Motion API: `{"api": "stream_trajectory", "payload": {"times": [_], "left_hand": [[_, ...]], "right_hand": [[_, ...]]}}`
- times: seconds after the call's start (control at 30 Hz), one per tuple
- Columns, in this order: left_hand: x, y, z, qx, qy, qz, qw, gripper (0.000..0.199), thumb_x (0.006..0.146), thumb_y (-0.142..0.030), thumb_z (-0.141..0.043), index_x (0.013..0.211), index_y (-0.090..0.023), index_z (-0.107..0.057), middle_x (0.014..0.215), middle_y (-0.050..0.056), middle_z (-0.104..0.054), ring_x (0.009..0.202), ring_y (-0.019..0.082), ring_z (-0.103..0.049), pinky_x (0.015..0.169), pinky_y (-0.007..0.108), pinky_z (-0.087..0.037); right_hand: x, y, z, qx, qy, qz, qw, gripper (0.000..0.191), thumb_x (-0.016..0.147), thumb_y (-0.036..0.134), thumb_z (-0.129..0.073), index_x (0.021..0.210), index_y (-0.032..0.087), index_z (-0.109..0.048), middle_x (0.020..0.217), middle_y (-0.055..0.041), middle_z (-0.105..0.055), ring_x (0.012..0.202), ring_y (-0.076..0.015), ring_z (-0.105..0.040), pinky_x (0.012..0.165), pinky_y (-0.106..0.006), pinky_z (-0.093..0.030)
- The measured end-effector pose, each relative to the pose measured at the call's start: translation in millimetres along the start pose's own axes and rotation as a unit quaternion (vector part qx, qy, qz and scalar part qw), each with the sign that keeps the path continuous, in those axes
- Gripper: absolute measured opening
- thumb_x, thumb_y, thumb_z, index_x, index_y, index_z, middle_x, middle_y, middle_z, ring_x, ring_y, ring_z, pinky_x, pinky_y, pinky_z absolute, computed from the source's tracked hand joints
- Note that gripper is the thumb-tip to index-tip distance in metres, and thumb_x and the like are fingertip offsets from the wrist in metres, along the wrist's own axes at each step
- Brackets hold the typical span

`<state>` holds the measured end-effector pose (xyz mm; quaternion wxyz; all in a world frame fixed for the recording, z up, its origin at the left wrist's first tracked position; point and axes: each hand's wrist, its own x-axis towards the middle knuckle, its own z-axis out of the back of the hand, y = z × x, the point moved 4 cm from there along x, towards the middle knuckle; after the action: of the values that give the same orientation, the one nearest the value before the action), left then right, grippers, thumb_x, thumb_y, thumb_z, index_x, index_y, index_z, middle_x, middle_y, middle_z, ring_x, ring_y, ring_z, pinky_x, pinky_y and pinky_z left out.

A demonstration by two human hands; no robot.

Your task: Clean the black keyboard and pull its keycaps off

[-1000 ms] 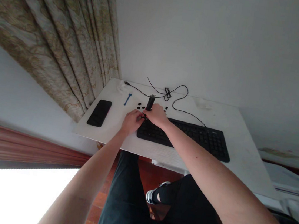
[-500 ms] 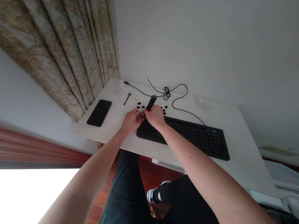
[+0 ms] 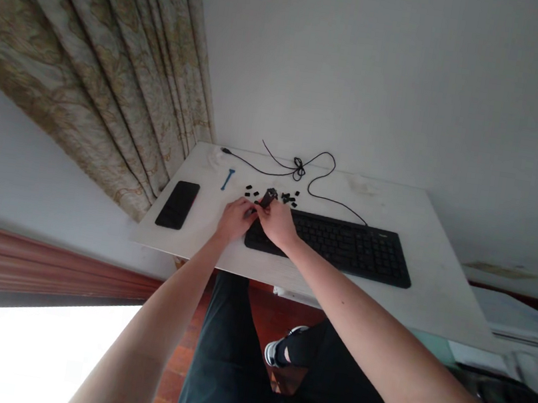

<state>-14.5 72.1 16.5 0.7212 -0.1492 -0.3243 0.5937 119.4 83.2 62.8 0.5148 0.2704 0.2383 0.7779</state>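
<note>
A black keyboard [image 3: 343, 246] lies on the white desk, its left end under my hands. My right hand [image 3: 279, 222] is closed around a short dark tool with a ragged-looking end [image 3: 267, 197], which points up and away from me over the keyboard's upper left corner. Close against it, my left hand [image 3: 237, 219] rests at the keyboard's left edge with its fingers drawn together near the tool's lower end. What those fingers hold, if anything, is too small to make out. Several loose black keycaps [image 3: 294, 204] are scattered on the desk just beyond my hands.
A black phone [image 3: 177, 205] lies at the desk's left side, with a small blue tool [image 3: 228, 180] beyond it. The keyboard's black cable [image 3: 299, 169] runs bundled along the back near the wall. A patterned curtain [image 3: 171, 45] hangs at the left.
The tool in my right hand has tipped and dropped lower, showing less of its length. My right hand has shifted slightly left and down. My left hand stays nearly in place.
</note>
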Motion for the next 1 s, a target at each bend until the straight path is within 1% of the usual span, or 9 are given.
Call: {"api": "stream_trajectory", "payload": {"times": [0.3, 0.4, 0.5, 0.6, 0.7, 0.77, 0.87, 0.93, 1.0], "left_hand": [[1, 0, -0.1, -0.006, -0.008, -0.005, 1.0, 0.012, 0.091, -0.017, -0.059, 0.09, -0.02, -0.071, 0.094, 0.005, -0.067, 0.092, 0.02, -0.064, 0.085, 0.033, -0.05], [0, -1, 0.6, -0.008, -0.007, -0.005, 1.0, 0.012, 0.091, -0.018, -0.06, 0.091, -0.02, -0.072, 0.094, 0.005, -0.067, 0.092, 0.02, -0.065, 0.086, 0.033, -0.05], [0, -2, 1.4, -0.009, -0.003, 0.0, 1.0, 0.011, 0.091, -0.02, -0.062, 0.094, -0.021, -0.073, 0.095, 0.005, -0.067, 0.093, 0.02, -0.065, 0.088, 0.034, -0.05], [0, -2, 2.3, -0.009, 0.002, 0.007, 1.0, 0.012, 0.09, -0.022, -0.064, 0.098, -0.021, -0.073, 0.097, 0.005, -0.067, 0.094, 0.02, -0.065, 0.09, 0.035, -0.05], [0, -2, 2.6, -0.006, 0.008, 0.012, 1.0, 0.014, 0.09, -0.023, -0.064, 0.101, -0.021, -0.073, 0.099, 0.005, -0.068, 0.096, 0.021, -0.065, 0.091, 0.036, -0.05], [0, -2, 2.7, -0.006, 0.011, 0.014, 1.0, 0.015, 0.09, -0.023, -0.064, 0.102, -0.021, -0.074, 0.1, 0.005, -0.068, 0.097, 0.021, -0.065, 0.091, 0.036, -0.05], [0, -2, 2.9, -0.01, 0.013, 0.015, 1.0, 0.017, 0.09, -0.023, -0.064, 0.104, -0.021, -0.074, 0.1, 0.005, -0.068, 0.096, 0.021, -0.065, 0.09, 0.036, -0.05], [0, -2, 3.2, -0.01, 0.013, 0.015, 1.0, 0.017, 0.09, -0.023, -0.064, 0.104, -0.021, -0.074, 0.099, 0.005, -0.068, 0.096, 0.021, -0.065, 0.09, 0.036, -0.05], [0, -2, 3.3, -0.007, 0.015, 0.012, 1.0, 0.017, 0.09, -0.023, -0.064, 0.103, -0.021, -0.074, 0.099, 0.005, -0.067, 0.096, 0.021, -0.065, 0.09, 0.036, -0.05]], "right_hand": [[0, 2, -1, 0.024, 0.007, -0.001, 1.0, 0.015, 0.096, 0.024, -0.062, 0.105, 0.015, -0.07, 0.091, -0.0124, -0.077, 0.09, -0.0257, -0.075, 0.082, -0.033, -0.056], [0, 0, 1, 0.025, 0.015, -0.006, 1.0, 0.015, 0.095, 0.023, -0.061, 0.105, 0.016, -0.07, 0.092, -0.0118, -0.077, 0.091, -0.025, -0.075, 0.081, -0.032, -0.056], [6, 1, 5, 0.01, 0.024, -0.018, 0.999, 0.015, 0.094, 0.021, -0.061, 0.103, 0.016, -0.071, 0.094, -0.0118, -0.077, 0.091, -0.025, -0.074, 0.081, -0.033, -0.056], [19, 2, 10, -0.013, 0.034, -0.045, 0.998, 0.013, 0.091, 0.02, -0.061, 0.094, 0.014, -0.073, 0.093, -0.0133, -0.077, 0.091, -0.0264, -0.074, 0.081, -0.034, -0.055], [34, 1, 11, 0.001, 0.054, -0.091, 0.994, 0.013, 0.088, 0.019, -0.062, 0.088, 0.012, -0.073, 0.088, -0.0142, -0.076, 0.09, -0.0265, -0.074, 0.08, -0.033, -0.056], [41, -1, 10, 0.027, 0.061, -0.124, 0.99, 0.013, 0.087, 0.019, -0.065, 0.091, 0.011, -0.073, 0.086, -0.0143, -0.076, 0.088, -0.0255, -0.074, 0.079, -0.033, -0.057], [45, -4, 7, 0.053, 0.053, -0.161, 0.984, 0.017, 0.085, 0.02, -0.067, 0.096, 0.009, -0.073, 0.086, -0.0148, -0.076, 0.086, -0.025, -0.074, 0.079, -0.033, -0.058], [44, -4, 6, 0.052, 0.043, -0.172, 0.983, 0.019, 0.086, 0.021, -0.066, 0.098, 0.009, -0.073, 0.086, -0.0149, -0.076, 0.087, -0.0252, -0.074, 0.078, -0.033, -0.058], [40, -2, 6, 0.037, 0.037, -0.167, 0.985, 0.019, 0.087, 0.021, -0.064, 0.099, 0.01, -0.074, 0.088, -0.0147, -0.076, 0.089, -0.0256, -0.074, 0.079, -0.033, -0.057]]}}
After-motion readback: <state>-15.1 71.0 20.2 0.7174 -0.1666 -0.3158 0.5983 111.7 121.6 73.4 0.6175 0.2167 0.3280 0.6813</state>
